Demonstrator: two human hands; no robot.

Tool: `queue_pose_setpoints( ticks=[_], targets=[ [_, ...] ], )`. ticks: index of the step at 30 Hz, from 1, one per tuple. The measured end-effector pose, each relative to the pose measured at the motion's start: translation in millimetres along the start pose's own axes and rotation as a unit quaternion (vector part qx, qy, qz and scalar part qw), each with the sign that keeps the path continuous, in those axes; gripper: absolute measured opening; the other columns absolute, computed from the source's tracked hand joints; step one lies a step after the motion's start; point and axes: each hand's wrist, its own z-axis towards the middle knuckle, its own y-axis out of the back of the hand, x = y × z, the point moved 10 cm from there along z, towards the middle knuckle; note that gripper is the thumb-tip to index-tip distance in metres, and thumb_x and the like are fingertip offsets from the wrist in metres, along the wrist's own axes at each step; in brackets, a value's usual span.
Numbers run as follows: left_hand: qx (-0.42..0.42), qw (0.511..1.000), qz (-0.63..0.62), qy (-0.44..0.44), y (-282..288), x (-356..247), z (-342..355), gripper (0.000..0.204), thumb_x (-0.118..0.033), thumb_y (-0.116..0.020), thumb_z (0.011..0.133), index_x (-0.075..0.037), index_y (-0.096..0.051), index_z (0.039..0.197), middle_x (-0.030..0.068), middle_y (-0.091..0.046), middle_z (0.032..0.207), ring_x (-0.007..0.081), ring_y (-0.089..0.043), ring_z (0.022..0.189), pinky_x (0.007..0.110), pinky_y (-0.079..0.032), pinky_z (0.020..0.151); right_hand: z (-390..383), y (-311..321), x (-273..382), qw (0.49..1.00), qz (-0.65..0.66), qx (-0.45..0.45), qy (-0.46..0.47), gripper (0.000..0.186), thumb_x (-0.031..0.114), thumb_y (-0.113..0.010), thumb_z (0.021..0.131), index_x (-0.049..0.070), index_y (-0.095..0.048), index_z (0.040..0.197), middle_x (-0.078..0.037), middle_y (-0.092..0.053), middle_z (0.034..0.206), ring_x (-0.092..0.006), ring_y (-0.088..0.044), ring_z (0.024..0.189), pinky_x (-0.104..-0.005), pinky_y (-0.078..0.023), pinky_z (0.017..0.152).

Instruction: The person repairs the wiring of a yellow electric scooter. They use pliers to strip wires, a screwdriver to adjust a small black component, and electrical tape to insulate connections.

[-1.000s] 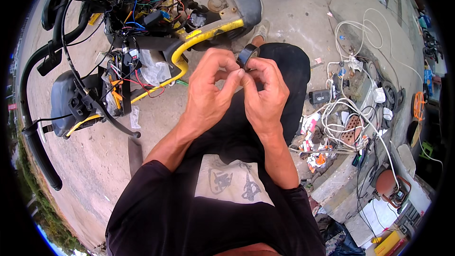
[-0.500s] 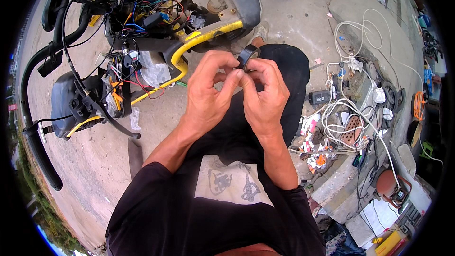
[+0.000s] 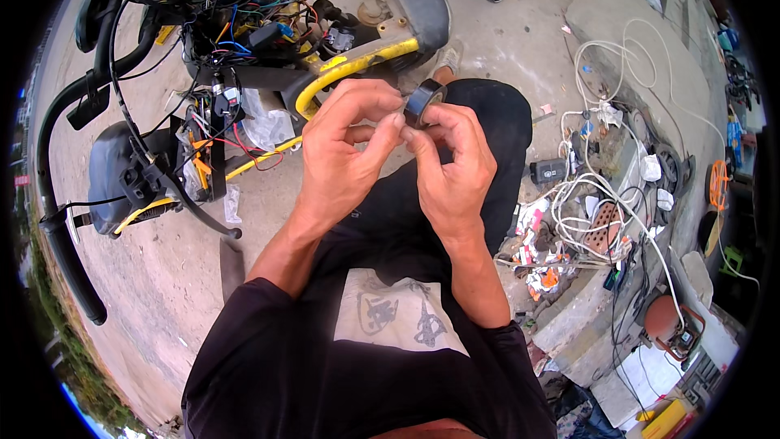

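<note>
Head view showed your left hand (image 3: 345, 154) and right hand (image 3: 451, 167) still pinched together on the black tape roll (image 3: 422, 102), barely shifted from before, near the stripped yellow scooter (image 3: 341, 65), probably picking its end.

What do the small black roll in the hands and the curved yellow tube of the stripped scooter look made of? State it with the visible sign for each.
Small black roll: likely glossy plastic tape, as on a roll of insulating tape; it shows a smooth sheen and a pale inner core. Both the left hand and the right hand pinch it. Curved yellow tube: probably painted metal; the round, rigid bend and even yellow coat suggest it.
</note>
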Motion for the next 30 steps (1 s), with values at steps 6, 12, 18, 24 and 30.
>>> queue_pose_setpoints(
  ticks=[6,12,18,24,30],
  targets=[
    [0.01,0.999,0.044,-0.011,0.3,-3.9,3.2,0.014,0.013,-0.068,0.096,0.006,-0.068,0.109,0.0128,-0.063,0.126,0.012,-0.069,0.097,0.026,-0.067,0.079,1.9,-0.5,13.2,0.996,-0.06,0.006,0.062,0.03,-0.009,-0.079,0.087,-0.001,-0.065,0.113,-0.015,-0.07,0.11,-0.0309,-0.074,0.086,-0.0381,-0.061,0.073],
    [-0.009,0.987,0.141,-0.073,-0.7,-16.2,4.7,0.019,0.015,-0.069,0.086,0.002,-0.063,0.099,0.0122,-0.062,0.123,0.0106,-0.067,0.094,0.025,-0.064,0.076,3.3,-6.3,28.6,0.983,-0.13,0.021,0.125,0.034,-0.011,-0.077,0.084,0.001,-0.066,0.113,-0.015,-0.069,0.109,-0.0352,-0.072,0.089,-0.0407,-0.059,0.074],
    [-0.036,0.963,0.232,-0.13,-0.5,-25.1,1.4,0.023,0.014,-0.071,0.078,0.001,-0.062,0.095,0.0118,-0.06,0.123,0.0112,-0.065,0.093,0.026,-0.059,0.075,0.9,-10.0,24.4,0.986,-0.121,0.031,0.113,0.036,-0.012,-0.077,0.084,0.001,-0.065,0.115,-0.015,-0.069,0.109,-0.0357,-0.072,0.089,-0.0409,-0.059,0.074],
    [-0.027,0.977,0.175,-0.123,8.5,-18.1,0.3,0.023,0.013,-0.071,0.078,0.002,-0.066,0.097,0.014,-0.059,0.131,0.0147,-0.066,0.096,0.026,-0.059,0.078,3.1,-9.1,17.2,0.997,-0.05,0.032,0.058,0.036,-0.011,-0.078,0.085,-0.001,-0.063,0.115,-0.017,-0.069,0.109,-0.0348,-0.073,0.089,-0.0406,-0.06,0.073],
    [-0.06,0.975,0.187,-0.108,9.8,-25.3,-6.1,0.028,0.012,-0.08,0.081,0.002,-0.072,0.105,0.0152,-0.059,0.133,0.0175,-0.068,0.097,0.029,-0.059,0.08,4.2,-7.4,16.4,0.994,-0.08,0.031,0.067,0.034,-0.009,-0.079,0.085,0.0,-0.064,0.115,-0.016,-0.069,0.109,-0.0357,-0.073,0.091,-0.0406,-0.06,0.075]
  ],
)
